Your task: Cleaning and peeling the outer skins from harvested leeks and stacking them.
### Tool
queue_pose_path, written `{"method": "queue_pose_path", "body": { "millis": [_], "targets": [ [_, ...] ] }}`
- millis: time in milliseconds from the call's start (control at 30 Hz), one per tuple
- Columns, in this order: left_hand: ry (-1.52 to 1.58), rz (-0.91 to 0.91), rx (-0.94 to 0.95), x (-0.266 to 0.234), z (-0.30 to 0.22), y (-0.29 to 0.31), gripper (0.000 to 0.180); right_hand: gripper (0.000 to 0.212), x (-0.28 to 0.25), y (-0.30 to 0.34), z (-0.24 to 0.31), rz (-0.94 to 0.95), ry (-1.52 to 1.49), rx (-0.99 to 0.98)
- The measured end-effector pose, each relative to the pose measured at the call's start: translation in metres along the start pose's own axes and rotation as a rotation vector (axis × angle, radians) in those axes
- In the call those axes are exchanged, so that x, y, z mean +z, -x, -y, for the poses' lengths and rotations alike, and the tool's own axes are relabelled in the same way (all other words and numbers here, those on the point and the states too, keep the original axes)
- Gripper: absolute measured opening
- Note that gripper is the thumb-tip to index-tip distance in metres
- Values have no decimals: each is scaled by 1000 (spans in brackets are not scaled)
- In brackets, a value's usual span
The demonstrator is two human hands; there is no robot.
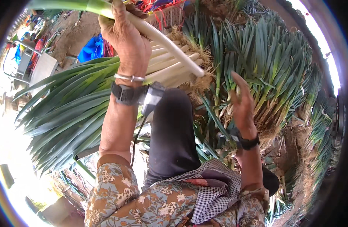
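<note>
My left hand is closed around a leek and holds it up at the top of the head view. Its white stalk slants down to the right, and its green top runs off past the upper left edge. Under that arm lies a bundle of leeks, leaves to the left, white stalks and brown roots to the right. My right hand is empty, its fingers stretched and apart, in front of a large heap of leeks with soil on their roots.
A pale plastic crate with red strings stands at the top. Left of it is a bright blue bag. A metal-framed chair stands at the far left. My dark-trousered knee rises between my arms. More leeks line the right side.
</note>
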State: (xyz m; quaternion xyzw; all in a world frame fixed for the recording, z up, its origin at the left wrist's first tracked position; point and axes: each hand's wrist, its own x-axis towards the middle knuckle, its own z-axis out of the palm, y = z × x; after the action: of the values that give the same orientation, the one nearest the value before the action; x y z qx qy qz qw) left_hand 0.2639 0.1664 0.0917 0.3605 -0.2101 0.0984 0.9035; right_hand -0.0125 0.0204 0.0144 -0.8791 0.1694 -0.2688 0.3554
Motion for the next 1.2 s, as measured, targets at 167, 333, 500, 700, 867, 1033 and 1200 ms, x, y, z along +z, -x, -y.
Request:
{"method": "queue_pose_path", "body": {
  "millis": [167, 333, 500, 700, 867, 1033, 1200],
  "targets": [
    [-85, -41, -118, -16, -49, 24, 31, 47, 72, -75, 42, 135, 261, -172],
    [-410, 16, -350, -91, -97, 37, 51, 44, 88, -132, 6, 165, 246, -399],
    [-619, 182, -1065, -116, -127, 72, 52, 43, 118, -155, -46, 473, 518, -443],
    [-1333, 698, -28, -99, -112, 60, 36, 32, 126, -153, -57, 522, 348, -306],
    [-1955, 1094, 73, -122, -71, 54, 47, 33, 158, -141, -34, 515, 126, -252],
    [-1953, 1134, -50, -115, -66, 42, 43, 30, 181, -129, -61, 197, 34, -340],
    [-1861, 1201, 65, -127, -72, 67, 43, 20, 169, -125, -53, 198, 40, -337]
  ]
}}
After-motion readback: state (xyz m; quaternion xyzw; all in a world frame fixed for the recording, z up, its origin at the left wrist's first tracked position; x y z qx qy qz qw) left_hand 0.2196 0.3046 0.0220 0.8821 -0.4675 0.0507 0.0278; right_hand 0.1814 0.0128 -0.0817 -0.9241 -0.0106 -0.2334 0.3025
